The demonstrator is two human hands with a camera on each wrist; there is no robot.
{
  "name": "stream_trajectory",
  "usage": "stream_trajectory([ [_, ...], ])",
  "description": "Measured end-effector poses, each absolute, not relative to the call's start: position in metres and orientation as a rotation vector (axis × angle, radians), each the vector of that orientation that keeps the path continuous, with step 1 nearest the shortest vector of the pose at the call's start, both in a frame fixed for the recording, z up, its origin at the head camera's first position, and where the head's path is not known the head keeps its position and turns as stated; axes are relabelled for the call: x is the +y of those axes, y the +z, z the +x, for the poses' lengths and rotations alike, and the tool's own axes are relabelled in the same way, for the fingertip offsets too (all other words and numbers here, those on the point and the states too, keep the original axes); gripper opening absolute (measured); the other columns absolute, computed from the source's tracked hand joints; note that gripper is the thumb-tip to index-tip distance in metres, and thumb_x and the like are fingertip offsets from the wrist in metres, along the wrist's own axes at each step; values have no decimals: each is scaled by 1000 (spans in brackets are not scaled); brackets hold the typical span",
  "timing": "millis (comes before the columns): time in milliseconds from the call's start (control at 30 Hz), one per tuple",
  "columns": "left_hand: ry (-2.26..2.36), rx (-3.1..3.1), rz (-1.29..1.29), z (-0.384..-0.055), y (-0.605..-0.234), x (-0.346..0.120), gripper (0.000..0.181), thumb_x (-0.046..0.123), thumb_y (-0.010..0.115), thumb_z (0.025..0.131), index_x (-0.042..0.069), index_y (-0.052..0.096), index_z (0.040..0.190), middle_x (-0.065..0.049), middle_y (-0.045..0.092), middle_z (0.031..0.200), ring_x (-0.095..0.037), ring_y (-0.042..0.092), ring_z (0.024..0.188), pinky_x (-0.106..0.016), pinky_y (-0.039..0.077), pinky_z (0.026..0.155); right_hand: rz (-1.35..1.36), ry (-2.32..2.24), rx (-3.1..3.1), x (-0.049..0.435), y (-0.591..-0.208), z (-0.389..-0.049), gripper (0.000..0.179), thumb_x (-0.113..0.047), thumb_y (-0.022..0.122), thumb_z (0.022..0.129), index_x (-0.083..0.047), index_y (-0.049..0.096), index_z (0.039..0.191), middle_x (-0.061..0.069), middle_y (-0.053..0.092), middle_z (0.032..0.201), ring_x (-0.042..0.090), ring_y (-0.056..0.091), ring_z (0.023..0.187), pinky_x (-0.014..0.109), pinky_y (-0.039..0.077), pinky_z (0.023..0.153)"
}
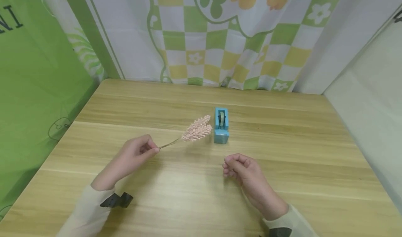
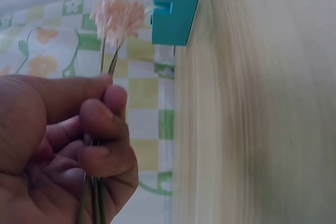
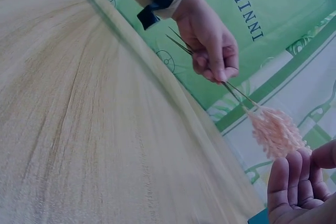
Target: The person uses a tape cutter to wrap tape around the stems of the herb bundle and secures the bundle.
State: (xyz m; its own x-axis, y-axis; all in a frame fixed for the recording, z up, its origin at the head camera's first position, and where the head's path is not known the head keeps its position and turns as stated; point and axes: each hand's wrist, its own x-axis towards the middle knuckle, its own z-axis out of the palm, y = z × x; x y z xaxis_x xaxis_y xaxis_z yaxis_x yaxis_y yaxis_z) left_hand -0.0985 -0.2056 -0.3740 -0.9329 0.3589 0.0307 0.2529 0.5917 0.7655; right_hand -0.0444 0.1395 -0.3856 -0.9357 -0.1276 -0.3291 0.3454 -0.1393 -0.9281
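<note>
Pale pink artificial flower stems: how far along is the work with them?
Done: the pale pink artificial flower stems are gathered and off the wood-grain table. In hand: the left hand pinches them. Probably left: any taping, since none is discernible on the stems and the blue rectangular tape dispenser stands untouched.

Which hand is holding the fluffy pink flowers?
The left hand: it grips the pink flowers by their stems. The right hand is apart from them, closer to the blue tape dispenser.
</note>
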Motion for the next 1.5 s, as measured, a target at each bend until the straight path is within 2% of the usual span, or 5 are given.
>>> stream_trajectory([
  [367,1182,2554,640,-94,-381,-220,8,16,70,99,10,68,93,-4,72,90,-8,64,80,-22,57,73,247,-2163,1824,142,-379,-46,10,-6,55,105,-3,63,104,-4,69,91,8,67,85,20,60,85],
  [600,1130,2529,693,-97,-384,-212,14,19,71,99,12,65,89,3,67,85,-5,58,75,-22,53,68,233,-2173,1826,142,-376,-46,10,-7,55,106,-6,64,102,-4,69,91,8,67,85,20,60,85],
  [900,1140,2555,708,-100,-386,-191,13,17,70,100,13,64,89,2,62,76,-6,50,66,-22,47,60,219,-2165,1840,142,-372,-47,11,-8,55,106,-7,64,101,-3,70,92,8,67,84,20,60,85],
  [1500,1081,2531,759,-103,-388,-173,12,17,71,99,13,64,89,4,59,73,-5,46,62,-20,43,53,176,-2184,1825,143,-370,-47,7,-7,59,105,-5,65,102,-3,71,91,8,68,85,20,60,85],
])
